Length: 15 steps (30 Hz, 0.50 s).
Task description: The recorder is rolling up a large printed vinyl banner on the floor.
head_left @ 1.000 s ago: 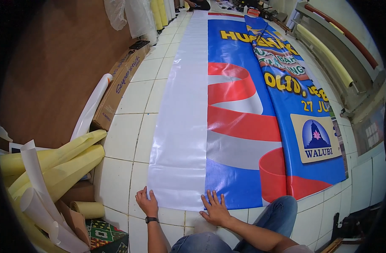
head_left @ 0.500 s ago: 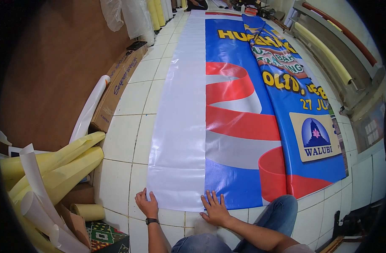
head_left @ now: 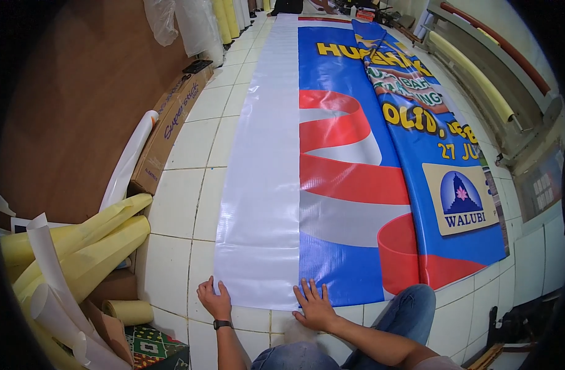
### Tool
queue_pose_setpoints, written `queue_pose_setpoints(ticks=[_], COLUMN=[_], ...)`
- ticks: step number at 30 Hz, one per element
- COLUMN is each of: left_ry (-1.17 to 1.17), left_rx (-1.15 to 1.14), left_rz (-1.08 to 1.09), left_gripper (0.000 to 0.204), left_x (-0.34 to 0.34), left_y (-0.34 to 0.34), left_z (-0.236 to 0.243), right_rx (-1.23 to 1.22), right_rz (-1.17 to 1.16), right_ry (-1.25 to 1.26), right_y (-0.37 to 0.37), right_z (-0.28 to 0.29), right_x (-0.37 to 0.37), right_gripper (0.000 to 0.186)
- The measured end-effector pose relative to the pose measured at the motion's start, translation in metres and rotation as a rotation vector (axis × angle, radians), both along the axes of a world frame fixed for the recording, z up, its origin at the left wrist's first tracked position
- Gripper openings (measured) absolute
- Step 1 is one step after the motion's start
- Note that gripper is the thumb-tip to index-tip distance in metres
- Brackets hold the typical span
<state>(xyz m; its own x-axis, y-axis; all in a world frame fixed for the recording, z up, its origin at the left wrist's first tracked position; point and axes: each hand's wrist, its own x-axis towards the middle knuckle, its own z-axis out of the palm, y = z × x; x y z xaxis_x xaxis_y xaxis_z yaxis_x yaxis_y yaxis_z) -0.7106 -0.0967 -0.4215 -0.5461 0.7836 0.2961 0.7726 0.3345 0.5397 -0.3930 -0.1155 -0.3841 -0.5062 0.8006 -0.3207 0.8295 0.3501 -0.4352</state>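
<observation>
A long printed vinyl banner point(head_left: 350, 219) lies on the floor, blue with red and white ribbon shapes. Its right part is folded over, showing yellow lettering and a cream emblem panel point(head_left: 460, 198). Along its left side runs a plain white strip point(head_left: 261, 185). At the strip's near left corner rests my left hand point(head_left: 214, 300), thumb and fingers apart; whether it pinches the edge is hard to see. My right hand point(head_left: 316, 306) is spread flat on the banner's near edge, where white meets blue. Neither hand visibly holds a tool.
Yellow and white paper rolls point(head_left: 85, 246) lean at the left beside a long cardboard box point(head_left: 168, 132). A rack with rolls point(head_left: 480, 74) stands along the right. Another person in dark clothes point(head_left: 285, 6) is at the banner's far end. My bent knee point(head_left: 412, 302) is beside the near edge.
My hands stay in place on the banner. The view has shifted very slightly. At the far end, the other person's dark clothing shows in a somewhat different position.
</observation>
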Motion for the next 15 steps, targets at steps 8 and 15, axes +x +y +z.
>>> queue_pose_setpoints(ticks=[8,15], left_ry=[0.002,0.000], left_rx=[-0.019,-0.011], left_rz=[0.009,0.009], left_gripper=[0.034,0.033], left_x=[0.0012,0.0007], left_y=[0.0004,0.0003], left_z=[0.0021,0.0009], right_rx=[-0.037,-0.048], right_rz=[-0.006,-0.005], right_ry=[0.005,0.004], right_y=[0.0016,0.0027], right_z=[0.0045,0.0062], right_x=[0.0004,0.0004], right_gripper=[0.081,0.081])
